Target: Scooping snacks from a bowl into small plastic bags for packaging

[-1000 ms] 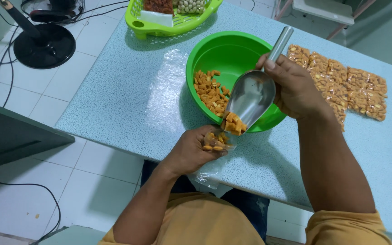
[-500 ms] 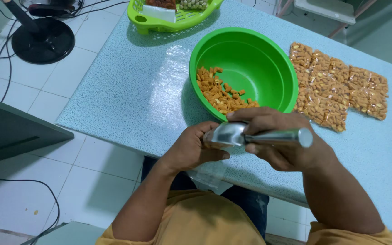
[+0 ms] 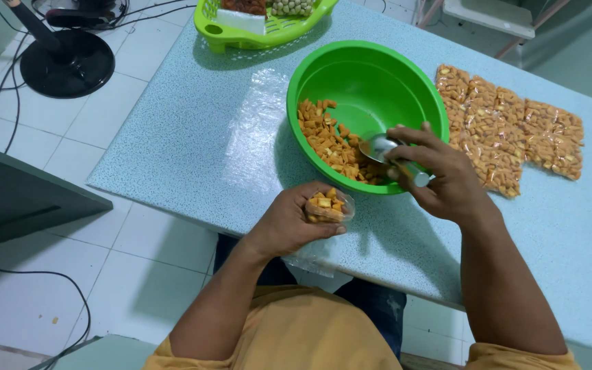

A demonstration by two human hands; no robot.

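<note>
Our left hand cups a small clear bag of orange snack pieces at the table's near edge, fingers closed around it. Just beyond, our right hand grips a metal scoop, dipped into the snacks in the green bowl. Filled packets lie right of the bowl

a: even, bright light from above, soft shadows under the green bowl and the arms.
b: glare?
a: a pale sheen on the table left of the bowl. the right hand looks slightly blurred.
</note>
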